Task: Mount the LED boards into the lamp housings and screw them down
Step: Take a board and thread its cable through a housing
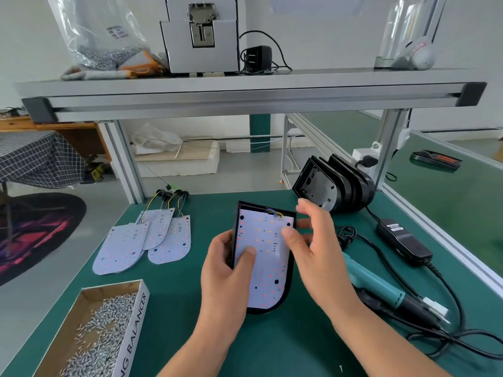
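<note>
A black lamp housing (289, 287) lies on the green mat in the middle, with a white LED board (268, 270) set inside it and coloured wires at its top edge. My left hand (227, 270) grips the housing's left edge, its thumb pressed on the board. My right hand (315, 240) is at the housing's right edge, fingers spread, fingertips touching the board's upper right. Three more LED boards (144, 240) with wire leads lie fanned out to the left. A stack of empty black housings (334, 183) stands at the back right.
A cardboard box of screws (100, 333) sits at the front left. A teal electric screwdriver (381, 288) lies right of the housing, with its black cables and power adapter (402, 240). An aluminium shelf (245, 91) spans overhead, carried by posts at the mat's back corners.
</note>
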### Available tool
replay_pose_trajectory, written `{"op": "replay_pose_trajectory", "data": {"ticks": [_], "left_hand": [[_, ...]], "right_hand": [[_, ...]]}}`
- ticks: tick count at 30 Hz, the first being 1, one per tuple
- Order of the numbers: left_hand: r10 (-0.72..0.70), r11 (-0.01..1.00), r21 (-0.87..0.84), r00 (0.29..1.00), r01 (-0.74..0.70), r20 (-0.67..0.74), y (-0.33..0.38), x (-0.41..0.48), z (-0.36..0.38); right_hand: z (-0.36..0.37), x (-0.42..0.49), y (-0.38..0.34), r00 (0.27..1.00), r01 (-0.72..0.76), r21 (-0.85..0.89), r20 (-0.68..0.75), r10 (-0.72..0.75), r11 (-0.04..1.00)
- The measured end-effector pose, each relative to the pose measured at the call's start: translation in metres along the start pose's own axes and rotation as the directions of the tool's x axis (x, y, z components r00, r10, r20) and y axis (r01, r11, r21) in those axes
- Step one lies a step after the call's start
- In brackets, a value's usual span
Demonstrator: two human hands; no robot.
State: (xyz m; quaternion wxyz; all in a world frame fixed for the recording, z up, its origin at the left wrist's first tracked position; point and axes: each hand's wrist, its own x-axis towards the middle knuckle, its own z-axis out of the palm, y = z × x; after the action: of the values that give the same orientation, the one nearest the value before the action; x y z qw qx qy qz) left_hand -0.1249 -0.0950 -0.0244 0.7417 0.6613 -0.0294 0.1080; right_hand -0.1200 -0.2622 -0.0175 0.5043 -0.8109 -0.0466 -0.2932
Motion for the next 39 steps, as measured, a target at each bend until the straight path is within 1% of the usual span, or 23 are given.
{"op": "replay_pose_trajectory", "data": {"ticks": [1, 2, 3, 4, 5, 8, 10, 12, 15, 17, 22, 23, 25, 26, 27, 28, 30, 31, 32, 33, 34, 36, 39], "left_hand": [[-0.002, 1.000, -0.005, 1.000, 0.002, 0.031, 0.001, -0.001, 0.000], [0.002, 1.000, -0.005, 0.998, -0.001, 0.059, 0.001, -0.001, 0.000], [0.009, 1.000, -0.005, 0.997, -0.008, 0.083, 0.001, -0.001, -0.001], [0.014, 1.000, -0.005, 0.995, -0.013, 0.103, 0.001, -0.001, -0.001], [0.011, 1.000, -0.001, 0.993, -0.011, 0.120, 0.000, -0.001, -0.002], [-0.025, 0.999, 0.024, 0.989, 0.022, 0.147, -0.001, 0.001, -0.002], [-0.041, 0.998, 0.054, 0.988, 0.033, 0.151, -0.001, 0.002, -0.003], [-0.047, 0.997, 0.069, 0.986, 0.037, 0.159, 0.002, 0.003, -0.005], [-0.049, 0.995, 0.091, 0.981, 0.033, 0.186, 0.007, 0.002, -0.005], [-0.038, 0.994, 0.104, 0.981, 0.018, 0.191, 0.010, 0.000, -0.003], [-0.063, 0.994, 0.101, 0.986, 0.047, 0.157, 0.010, -0.002, -0.001], [-0.052, 0.991, 0.127, 0.990, 0.035, 0.132, 0.009, -0.002, 0.000], [0.019, 0.977, 0.210, 0.998, -0.030, 0.054, 0.008, -0.005, 0.002], [0.092, 0.955, 0.282, 0.996, -0.094, 0.020, 0.008, -0.008, 0.003], [0.195, 0.906, 0.380, 0.981, -0.184, 0.011, 0.008, -0.010, 0.003], [0.310, 0.823, 0.490, 0.950, -0.289, 0.040, 0.008, -0.011, 0.003], [0.500, 0.588, 0.660, 0.852, -0.467, 0.157, 0.006, -0.010, 0.000], [0.556, 0.487, 0.703, 0.805, -0.518, 0.208, 0.005, -0.009, -0.002], [0.581, 0.419, 0.726, 0.776, -0.545, 0.246, 0.005, -0.008, -0.001], [0.586, 0.379, 0.737, 0.761, -0.560, 0.277, 0.005, -0.008, 0.000], [0.573, 0.364, 0.738, 0.761, -0.568, 0.304, 0.005, -0.008, 0.000], [0.531, 0.371, 0.712, 0.765, -0.597, 0.365, 0.004, -0.010, 0.002], [0.439, 0.473, 0.613, 0.773, -0.632, 0.458, 0.004, -0.016, 0.002]], "right_hand": [[-0.002, 0.003, 0.001, 0.995, -0.099, 0.100, 0.036, 0.096, 0.990], [-0.003, 0.006, 0.002, 0.976, -0.211, 0.240, 0.097, 0.192, 0.948], [-0.004, 0.008, 0.003, 0.946, -0.322, 0.390, 0.171, 0.276, 0.863], [-0.006, 0.011, 0.004, 0.915, -0.402, 0.484, 0.234, 0.328, 0.777], [-0.007, 0.012, 0.006, 0.905, -0.425, 0.520, 0.258, 0.337, 0.741], [-0.007, 0.012, 0.007, 0.933, -0.359, 0.472, 0.208, 0.295, 0.805], [-0.006, 0.012, 0.006, 0.940, -0.342, 0.444, 0.175, 0.294, 0.828], [-0.007, 0.012, 0.006, 0.942, -0.335, 0.433, 0.175, 0.287, 0.837], [-0.012, 0.016, 0.006, 0.933, -0.357, 0.473, 0.210, 0.291, 0.805], [-0.014, 0.017, 0.007, 0.939, -0.341, 0.464, 0.207, 0.274, 0.817], [-0.012, 0.019, 0.003, 0.952, -0.303, 0.424, 0.174, 0.251, 0.854], [-0.011, 0.018, 0.003, 0.951, -0.306, 0.397, 0.172, 0.257, 0.866], [-0.007, 0.015, 0.001, 0.954, -0.298, 0.276, 0.120, 0.275, 0.914], [-0.004, 0.013, -0.001, 0.958, -0.285, 0.226, 0.082, 0.274, 0.931], [-0.002, 0.009, -0.004, 0.963, -0.269, 0.227, 0.073, 0.259, 0.936], [-0.002, 0.006, -0.005, 0.967, -0.253, 0.275, 0.102, 0.233, 0.928], [-0.001, -0.001, -0.005, 0.958, -0.238, 0.398, 0.249, 0.145, 0.886], [-0.001, -0.003, -0.006, 0.939, -0.245, 0.430, 0.329, 0.102, 0.869], [-0.001, -0.004, -0.007, 0.919, -0.248, 0.433, 0.389, 0.068, 0.867], [-0.001, -0.005, -0.007, 0.903, -0.253, 0.421, 0.426, 0.056, 0.871], [0.000, -0.004, -0.008, 0.896, -0.273, 0.411, 0.438, 0.074, 0.870], [0.002, -0.001, -0.006, 0.911, -0.330, 0.434, 0.380, 0.162, 0.839], [0.000, 0.004, 0.001, 0.925, -0.369, 0.553, 0.296, 0.238, 0.747]]}}
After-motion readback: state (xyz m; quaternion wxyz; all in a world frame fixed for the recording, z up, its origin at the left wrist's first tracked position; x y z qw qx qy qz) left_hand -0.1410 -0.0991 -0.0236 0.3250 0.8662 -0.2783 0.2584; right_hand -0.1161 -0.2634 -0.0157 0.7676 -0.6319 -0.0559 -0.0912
